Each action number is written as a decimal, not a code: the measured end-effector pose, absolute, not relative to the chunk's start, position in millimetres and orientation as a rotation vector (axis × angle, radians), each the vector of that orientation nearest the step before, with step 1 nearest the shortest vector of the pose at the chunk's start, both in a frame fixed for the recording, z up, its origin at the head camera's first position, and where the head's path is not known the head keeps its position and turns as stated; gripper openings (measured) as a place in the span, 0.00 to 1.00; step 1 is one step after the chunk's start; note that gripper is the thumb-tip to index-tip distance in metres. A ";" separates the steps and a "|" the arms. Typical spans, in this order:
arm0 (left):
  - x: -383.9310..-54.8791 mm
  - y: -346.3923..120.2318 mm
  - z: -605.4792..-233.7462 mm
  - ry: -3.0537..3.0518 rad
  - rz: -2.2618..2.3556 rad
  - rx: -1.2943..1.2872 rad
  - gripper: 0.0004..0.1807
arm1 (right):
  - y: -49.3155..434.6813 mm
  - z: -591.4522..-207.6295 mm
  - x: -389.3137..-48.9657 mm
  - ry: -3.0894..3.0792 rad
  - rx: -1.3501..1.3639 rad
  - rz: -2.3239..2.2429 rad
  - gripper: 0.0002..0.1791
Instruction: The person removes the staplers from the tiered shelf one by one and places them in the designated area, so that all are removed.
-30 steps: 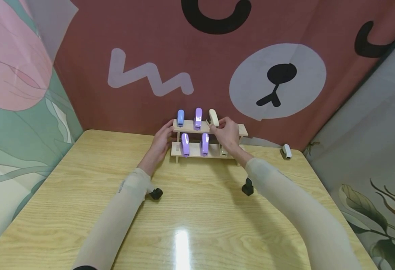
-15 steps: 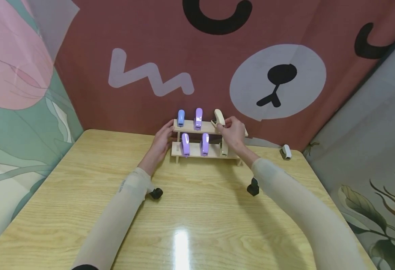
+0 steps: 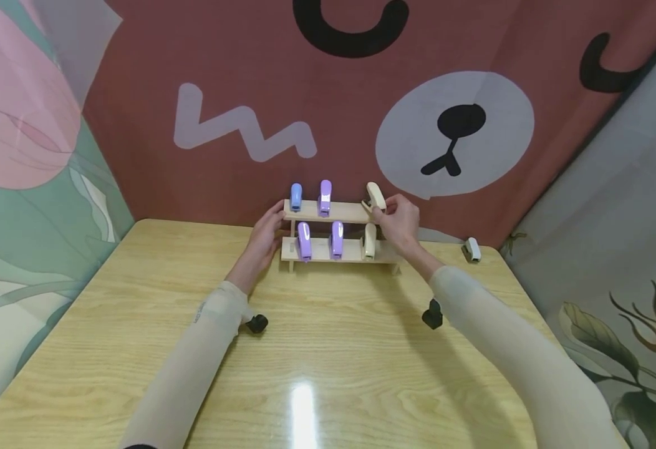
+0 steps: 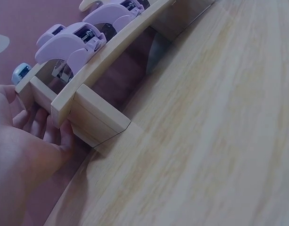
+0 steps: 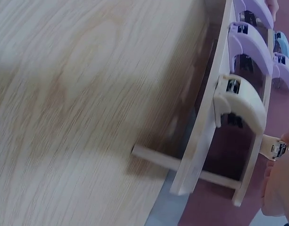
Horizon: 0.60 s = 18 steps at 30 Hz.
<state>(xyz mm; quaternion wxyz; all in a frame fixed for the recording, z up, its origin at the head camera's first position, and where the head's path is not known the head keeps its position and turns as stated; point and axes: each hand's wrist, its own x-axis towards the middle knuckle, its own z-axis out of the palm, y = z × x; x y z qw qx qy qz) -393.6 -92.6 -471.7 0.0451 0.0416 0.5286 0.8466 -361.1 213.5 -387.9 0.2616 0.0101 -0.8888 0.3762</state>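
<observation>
A two-tier wooden rack (image 3: 346,248) stands at the table's back. My left hand (image 3: 263,239) grips its left end, thumb at the upper shelf and fingers curled by the lower one in the left wrist view. With my right hand (image 3: 401,222) I pinch a cream stapler (image 3: 375,195) at the right part of the upper shelf; in the right wrist view the hand partly hides it. A blue stapler (image 3: 296,196) and a purple stapler (image 3: 325,198) stand on that shelf. Below are two purple staplers (image 3: 303,241) and another cream stapler (image 3: 370,242).
A white stapler (image 3: 473,249) lies on the wooden table (image 3: 328,349) near its back right corner. Right behind the rack hangs a reddish-brown printed cloth (image 3: 238,181), with patterned cloths at both sides.
My right hand has shifted the cream stapler rightward along the upper shelf, uncovering the lower cream stapler. My left hand has stayed at the rack's left end.
</observation>
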 end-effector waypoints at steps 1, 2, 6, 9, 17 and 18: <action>-393.7 -92.4 -471.7 1.615 2.584 0.127 0.27 | 216.8 -388.1 -360.2 -2.402 0.032 1.006 0.16; -393.8 -92.3 -471.8 1.609 2.585 0.126 0.27 | 220.0 -387.9 -359.5 -2.400 0.034 0.994 0.16; -394.4 -92.4 -471.9 1.615 2.579 0.125 0.27 | 234.0 -384.8 -356.8 -2.385 0.025 0.977 0.16; -393.7 -92.8 -472.0 1.629 2.573 0.129 0.27 | 244.8 -383.4 -353.8 -2.381 0.008 0.980 0.17; -393.2 -92.3 -471.3 1.626 2.572 0.130 0.27 | 272.1 -383.6 -346.4 -2.381 -0.036 0.942 0.16; -393.0 -92.1 -471.1 1.631 2.568 0.131 0.27 | 274.9 -383.9 -345.3 -2.379 -0.041 0.937 0.15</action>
